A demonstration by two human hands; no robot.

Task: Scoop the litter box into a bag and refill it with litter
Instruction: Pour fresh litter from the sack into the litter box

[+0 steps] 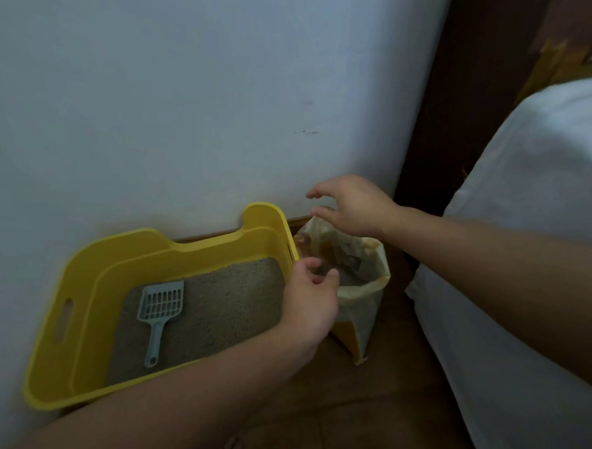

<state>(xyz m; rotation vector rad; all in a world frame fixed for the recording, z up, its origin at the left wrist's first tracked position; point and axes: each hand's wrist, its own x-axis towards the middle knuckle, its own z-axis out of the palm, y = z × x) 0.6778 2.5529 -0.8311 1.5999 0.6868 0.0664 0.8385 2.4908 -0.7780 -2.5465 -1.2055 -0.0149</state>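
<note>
The yellow litter box (84, 269) stands against the wall, with grey litter (223, 303) covering its floor. On the litter at the left lies a pale blue slotted scoop (160, 307), with no hand on it. Just right of the box stands a litter bag (367, 299), its mouth open and grey litter showing inside. My left hand (310, 302) hovers at the near left rim of the bag, fingers loosely curled with a gap between thumb and fingertip. Over the far rim, my right hand (352, 207) has its fingers spread and curved, holding nothing.
A white wall (179, 110) rises directly behind the box and bag. White bedding (528, 229) fills the right side, close to the bag. The floor (349, 410) is brown, and a dark wooden panel (453, 113) stands in the back right corner.
</note>
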